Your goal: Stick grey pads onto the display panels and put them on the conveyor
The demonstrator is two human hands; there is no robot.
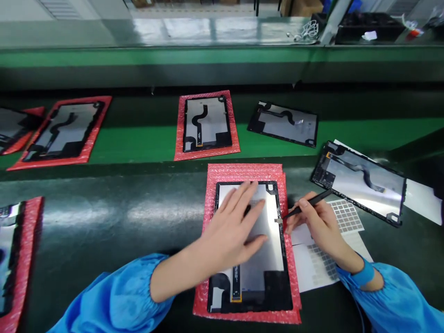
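Observation:
A tablet screen panel [265, 249], silver-backed with a black border and a flat ribbon cable [236, 280], lies on red bubble-wrap bags [244, 171] before me. Across its upper half rests my left hand [236, 222], fingers stretched and spread, covering part of the cable. My right hand [317, 222] pinches black tweezers [312, 201]. Their tip meets the panel's right edge, at a small grey piece [278, 221]. Beneath my right hand are white sheets [305, 273] and a sheet with a grid of small labels [347, 215].
Another panel [367, 178] lies at right, partly over white paper [421, 201]. On the green belt are a bare panel [286, 122] and panels on red bags, one in the middle [208, 122] and one at left [65, 129]. A further red bag [26, 249] with a part sits at near left.

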